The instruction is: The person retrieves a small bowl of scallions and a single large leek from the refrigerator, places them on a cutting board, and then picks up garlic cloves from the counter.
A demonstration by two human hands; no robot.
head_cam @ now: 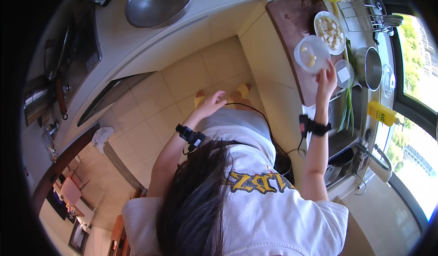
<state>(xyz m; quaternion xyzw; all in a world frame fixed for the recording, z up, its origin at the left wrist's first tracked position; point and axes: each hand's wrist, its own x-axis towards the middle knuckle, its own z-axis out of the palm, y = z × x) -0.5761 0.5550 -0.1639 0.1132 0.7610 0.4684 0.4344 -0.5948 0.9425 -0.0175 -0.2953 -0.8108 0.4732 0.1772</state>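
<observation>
My right hand [326,80] grips the rim of a small translucent plastic bowl [320,61] with several pale pieces, apparently garlic cloves, in it. The bowl is over a brown cutting board [285,27], overlapping in view the edge of a white plate [319,16] of white cubes that look like tofu. Close beside my right hand is a round clear lid or container [344,74] with a white patch. Green onions [348,110] lie past it, their leaves hanging over the sink. My left hand [211,105] is held before my body over the floor, fingers apart, holding nothing.
A steel pot [369,69] stands beside the green onions, near the sink [354,133] and a yellow bottle [381,113]. A wire rack [362,16] is at the upper right. A large metal bowl [160,4] rests on the far counter. A dark cable [263,115] hangs near my body.
</observation>
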